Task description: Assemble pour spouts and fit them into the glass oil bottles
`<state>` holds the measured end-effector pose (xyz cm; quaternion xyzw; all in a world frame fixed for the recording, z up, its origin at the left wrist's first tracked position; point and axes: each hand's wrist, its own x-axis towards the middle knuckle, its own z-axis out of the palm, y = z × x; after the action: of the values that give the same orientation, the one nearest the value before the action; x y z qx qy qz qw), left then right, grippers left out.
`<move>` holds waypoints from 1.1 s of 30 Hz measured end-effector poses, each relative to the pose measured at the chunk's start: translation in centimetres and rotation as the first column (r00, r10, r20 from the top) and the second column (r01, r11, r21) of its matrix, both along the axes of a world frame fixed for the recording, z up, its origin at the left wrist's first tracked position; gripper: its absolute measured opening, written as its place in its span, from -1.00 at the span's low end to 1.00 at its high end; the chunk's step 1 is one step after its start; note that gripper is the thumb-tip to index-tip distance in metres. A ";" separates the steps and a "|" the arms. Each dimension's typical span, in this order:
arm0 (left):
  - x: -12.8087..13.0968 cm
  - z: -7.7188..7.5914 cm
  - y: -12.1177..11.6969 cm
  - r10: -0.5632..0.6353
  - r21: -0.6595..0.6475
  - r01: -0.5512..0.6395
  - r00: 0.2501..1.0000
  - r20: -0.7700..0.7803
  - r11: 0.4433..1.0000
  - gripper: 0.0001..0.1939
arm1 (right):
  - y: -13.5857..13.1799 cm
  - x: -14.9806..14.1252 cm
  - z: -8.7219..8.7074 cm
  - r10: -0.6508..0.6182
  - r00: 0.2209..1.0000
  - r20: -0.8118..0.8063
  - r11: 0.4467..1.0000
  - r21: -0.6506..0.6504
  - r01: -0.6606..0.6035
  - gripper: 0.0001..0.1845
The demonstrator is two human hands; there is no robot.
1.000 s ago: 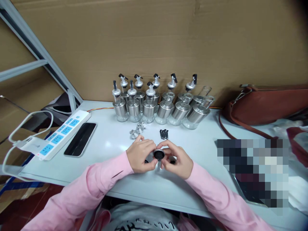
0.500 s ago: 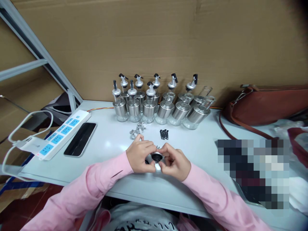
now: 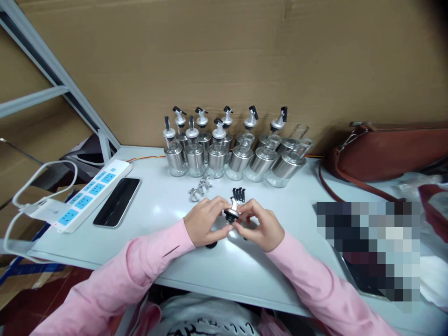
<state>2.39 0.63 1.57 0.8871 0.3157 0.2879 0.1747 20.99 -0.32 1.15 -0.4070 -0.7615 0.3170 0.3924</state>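
Between my two hands, above the table's front part, is a silver bottle pourer point(image 3: 231, 213) with a black ribbed stopper below and its spout up. My left hand point(image 3: 206, 221) pinches it from the left with thumb and fingers. From the right, the thumb and fingertips of my right hand point(image 3: 261, 226) grip it too. Just beyond lie several small black levers point(image 3: 239, 194) in a row. Loose silver spout pieces point(image 3: 200, 189) lie to the left of them. A dark round piece point(image 3: 211, 244) rests under my left hand, partly covered.
Glass bottles with steel bands point(image 3: 217, 156) stand in rows at the back, several with pourers fitted. On the left are a power strip point(image 3: 94, 193) and a phone point(image 3: 117, 203). A brown bag point(image 3: 385, 156) and a blurred-out area are on the right.
Both hands have lifted slightly and moved away from me with the pourer. It has turned so that its spout now shows upright, and the dark round piece is more visible.
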 end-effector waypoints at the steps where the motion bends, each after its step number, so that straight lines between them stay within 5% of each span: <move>1: 0.0 -0.1 0.0 -0.004 0.008 0.004 1.000 0.021 1.000 -0.70 | 0.1 0.1 0.0 -0.005 1.000 0.001 1.000 0.030 0.005 -0.81; 10: 0.0 -0.4 0.0 -0.012 0.013 0.012 1.000 0.027 1.000 -0.73 | 0.5 0.3 -0.2 0.050 0.998 0.047 0.984 0.170 -0.057 -0.94; 16: 0.0 -0.2 -0.2 0.004 0.030 -0.004 1.000 -0.004 1.000 -0.75 | 0.7 0.9 0.8 0.029 0.999 0.016 0.999 0.043 -0.030 -0.92; 22: 0.0 -0.2 -0.2 0.045 0.031 -0.044 0.999 -0.022 0.999 -0.83 | 2.5 2.8 -0.9 -0.253 0.879 0.404 0.965 0.174 0.198 -0.71; 27: 0.2 -0.2 -0.3 0.042 0.045 -0.044 0.998 0.049 0.998 -0.85 | 2.9 3.0 -2.5 -0.256 0.802 0.539 0.962 0.221 0.158 -0.68; 33: 0.2 -0.2 -0.4 0.021 0.029 -0.025 0.994 0.107 0.999 -0.83 | 2.6 2.9 -1.6 -0.248 0.803 0.542 0.969 0.138 0.206 -0.79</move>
<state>2.59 0.20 1.35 0.8694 0.3117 0.3414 0.1745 23.84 2.30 -0.48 -0.5550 -0.7991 0.1084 0.2041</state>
